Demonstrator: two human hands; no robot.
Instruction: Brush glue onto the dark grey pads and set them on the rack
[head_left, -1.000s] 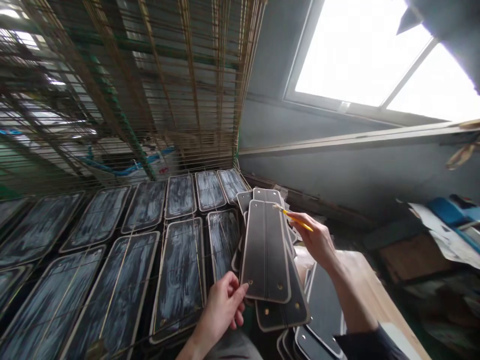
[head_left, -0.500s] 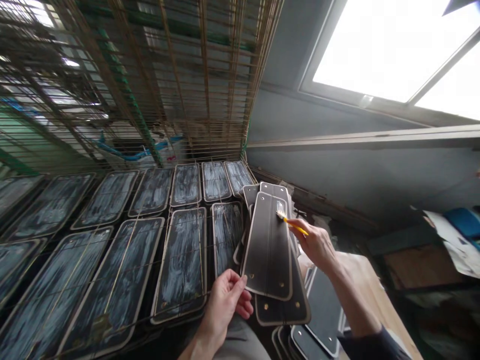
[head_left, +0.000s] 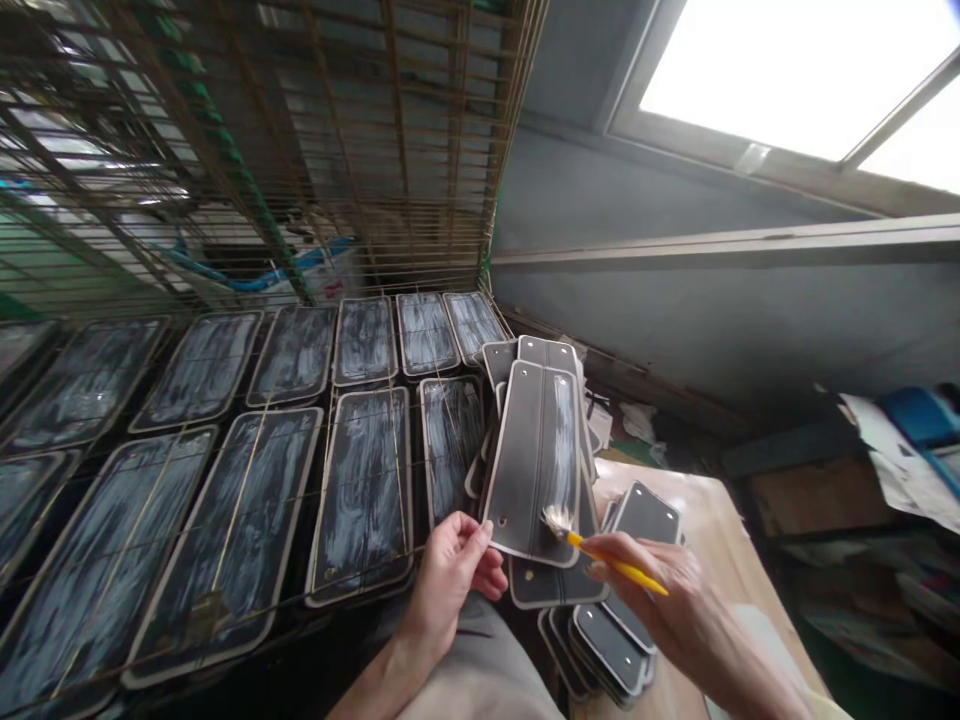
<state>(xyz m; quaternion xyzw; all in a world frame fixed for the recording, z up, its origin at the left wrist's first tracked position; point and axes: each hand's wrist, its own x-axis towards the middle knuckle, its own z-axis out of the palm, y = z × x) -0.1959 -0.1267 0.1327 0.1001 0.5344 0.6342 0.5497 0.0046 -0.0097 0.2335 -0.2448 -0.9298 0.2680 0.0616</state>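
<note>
In my right hand is a paintbrush with a yellow handle. Its bristles, loaded with whitish paste, touch the lower right part of a dark rounded panel with a pale edge and rivets near its corners. A wet white streak runs down the panel's right half, while the left half is bare. My left hand pinches the panel's lower left corner between thumb and fingers. Under this panel lies a stack of similar panels, partly covered.
Rows of paste-smeared panels lie on a wire rack to the left. A raised wire grid stands behind them. More bare panels lie on a wooden table at right. Beyond is a grey wall with a window.
My right hand has drawn the brush down the panel from near its top, leaving a long white streak. My left hand keeps its hold on the corner. The view has shifted slightly.
</note>
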